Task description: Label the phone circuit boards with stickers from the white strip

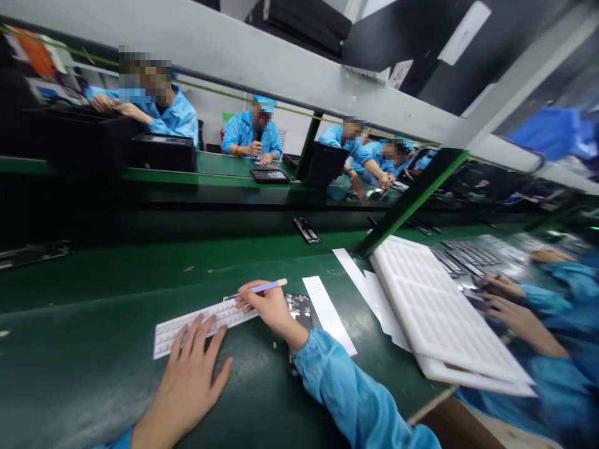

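Note:
On the green bench lies a white sheet (163, 337) with rows of small grey-outlined pieces, likely stickers. My left hand (189, 371) rests over its near edge, fingers spread and pressing flat. Pinched in my right hand (266, 308) is a slim lavender pen-shaped tool (266, 287) with a pale end; its working tip is over the sheet's far edge, too small to make out. Beneath my right wrist, partly hidden, is an opened phone (299, 308) with its circuit board showing. Just right of the phone sits a white strip (330, 318) with small dots.
White foam trays (449, 305) are stacked at the right, beside white paper strips (369, 299). Another phone body (306, 231) lies further back. A green post (412, 199) rises there. A co-worker's hands (519, 318) are at the right; several people in blue sit opposite.

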